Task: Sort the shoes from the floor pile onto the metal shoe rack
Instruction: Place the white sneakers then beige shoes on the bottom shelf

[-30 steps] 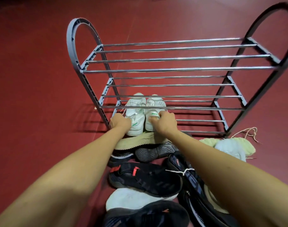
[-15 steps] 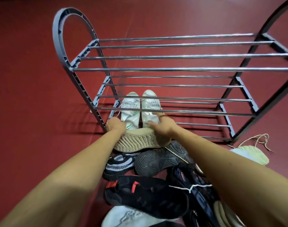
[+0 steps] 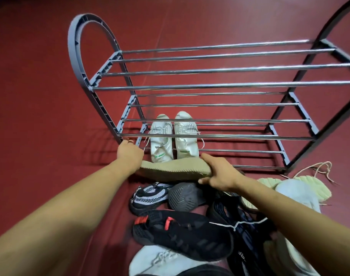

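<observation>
A pair of white sneakers point(image 3: 173, 137) stands side by side, toes away from me, on the lowest tier of the grey metal shoe rack point(image 3: 216, 84), at its left end. Just in front of them a beige-soled shoe point(image 3: 172, 168) lies on its side, sole toward me. My right hand point(image 3: 218, 172) grips its right end, thumb on top. My left hand point(image 3: 129, 154) sits at the shoe's left end with fingers curled near the rack's front bar; its hold is hidden.
The floor pile lies between my arms: a black-and-white knit shoe point(image 3: 148, 197), a dark grey sole point(image 3: 185, 197), a black sneaker with red tabs point(image 3: 182, 235), and pale green shoes point(image 3: 301, 188) with loose laces at right. Upper rack tiers hold nothing. Red floor all around.
Both hands have come back off the heels of the white sneakers, which now stand deeper on the lowest tier. My right hand has closed on the beige-soled shoe.
</observation>
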The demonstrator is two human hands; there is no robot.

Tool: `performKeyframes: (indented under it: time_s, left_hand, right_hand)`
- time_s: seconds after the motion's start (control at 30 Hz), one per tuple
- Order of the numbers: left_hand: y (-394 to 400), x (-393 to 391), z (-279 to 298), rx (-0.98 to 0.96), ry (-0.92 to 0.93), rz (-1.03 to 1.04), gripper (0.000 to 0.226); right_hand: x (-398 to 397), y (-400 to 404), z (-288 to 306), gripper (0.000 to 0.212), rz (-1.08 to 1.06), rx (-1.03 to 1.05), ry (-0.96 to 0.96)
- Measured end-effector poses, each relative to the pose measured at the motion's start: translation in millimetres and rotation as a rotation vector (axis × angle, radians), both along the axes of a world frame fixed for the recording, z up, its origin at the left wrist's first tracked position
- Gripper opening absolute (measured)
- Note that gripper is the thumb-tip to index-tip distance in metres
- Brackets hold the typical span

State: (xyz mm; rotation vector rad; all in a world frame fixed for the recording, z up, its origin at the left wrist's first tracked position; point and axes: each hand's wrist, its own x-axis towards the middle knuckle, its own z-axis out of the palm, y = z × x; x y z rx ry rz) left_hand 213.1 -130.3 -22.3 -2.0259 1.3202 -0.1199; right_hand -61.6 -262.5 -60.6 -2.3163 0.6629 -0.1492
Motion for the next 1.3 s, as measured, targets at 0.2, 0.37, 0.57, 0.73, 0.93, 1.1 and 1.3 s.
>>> performKeyframes:
  time_s: [0.2,0.37,0.57,0.73,0.93,1.1,1.3]
  left_hand:
    - [13,-6,12,0.02,0.06,-0.002,0.027]
    - [19,-32,7,0.0,0.119,0.065,0.028]
    - [10,-49,-1,-0.334,0.619,0.199,0.025]
    - [11,-53,-13,-0.359,0.824,0.219,0.025]
    - [10,-51,-15,-0.406,0.853,0.213,0.078]
    - [7,-56,-22,-0.5,0.82,0.207,0.073]
    - [23,-54,-13,-0.62,0.697,0.264,0.045]
  right_hand:
    - [-35,29,19,0.031,0.261,-0.141,-0.226]
    - [-58,64,28,0.038,0.446,-0.286,-0.154]
    - [-41,39,39,0.063,0.244,0.34,-0.162]
    - [-4,8,36,0.052,-0.154,0.994,-0.254]
    - [2,0,63,0.034,0.006,0.988,0.165]
    - [8,-3,30,0.013,-0.267,-0.084,0.076]
    - [57,19,8,0.074,-0.192,0.051,0.464]
